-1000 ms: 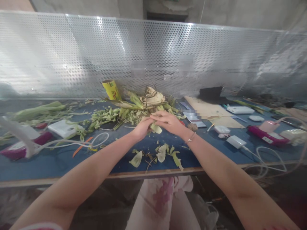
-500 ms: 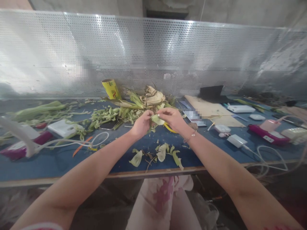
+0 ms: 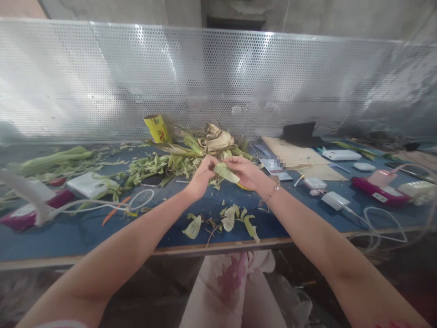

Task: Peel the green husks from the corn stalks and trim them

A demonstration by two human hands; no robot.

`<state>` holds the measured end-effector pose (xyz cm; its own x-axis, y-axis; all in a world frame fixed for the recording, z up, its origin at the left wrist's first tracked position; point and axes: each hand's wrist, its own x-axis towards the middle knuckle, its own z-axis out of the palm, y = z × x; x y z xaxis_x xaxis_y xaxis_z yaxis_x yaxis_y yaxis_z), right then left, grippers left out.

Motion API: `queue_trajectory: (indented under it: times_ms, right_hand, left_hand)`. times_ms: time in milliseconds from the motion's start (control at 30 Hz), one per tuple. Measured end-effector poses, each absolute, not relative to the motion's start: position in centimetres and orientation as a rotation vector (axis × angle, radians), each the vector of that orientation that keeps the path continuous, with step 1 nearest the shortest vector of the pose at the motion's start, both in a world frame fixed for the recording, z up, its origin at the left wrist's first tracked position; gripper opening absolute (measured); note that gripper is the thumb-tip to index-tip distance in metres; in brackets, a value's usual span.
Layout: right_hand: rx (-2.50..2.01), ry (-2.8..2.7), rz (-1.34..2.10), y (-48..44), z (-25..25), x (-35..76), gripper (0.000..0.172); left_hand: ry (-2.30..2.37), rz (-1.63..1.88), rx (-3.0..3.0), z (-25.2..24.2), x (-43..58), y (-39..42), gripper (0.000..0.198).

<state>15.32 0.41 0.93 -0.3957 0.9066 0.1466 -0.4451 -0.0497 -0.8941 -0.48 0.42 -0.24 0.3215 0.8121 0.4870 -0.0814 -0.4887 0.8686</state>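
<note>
Between my two hands is a pale green strip of husk-like leaf [image 3: 226,173], raised over the blue tabletop [image 3: 143,232]. My left hand [image 3: 202,176] pinches its left end, and my right hand [image 3: 246,172] grips it at the upper right. The fingers of both hands are closed and their tips meet close together. Torn leaf pieces [image 3: 229,219] lie on the table below my hands. Behind my hands sits a pile of green and dry husks [image 3: 216,139], with several small twisted green pieces [image 3: 146,166] to its left.
A yellow cup-like roll [image 3: 157,128] stands at the back by the perforated metal screen [image 3: 177,73]. Brown cardboard [image 3: 293,152] lies right of centre. White chargers [image 3: 336,200] and cables, and a purple power strip [image 3: 380,191], occupy the right. Another power strip [image 3: 20,216] is at left.
The leaf strip has turned and now slants down to the right, showing more of its length. My fingers have shifted slightly along it. The camera view has moved a little.
</note>
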Motion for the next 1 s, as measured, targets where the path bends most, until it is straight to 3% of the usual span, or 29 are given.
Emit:
queue_trajectory:
  times_ms: [1000]
  right_hand:
    - [-0.599,-1.254,1.67,0.0,0.9,15.3,0.01]
  left_hand:
    - [0.564,1.423,1.95,-1.1,-0.8,0.6,0.027]
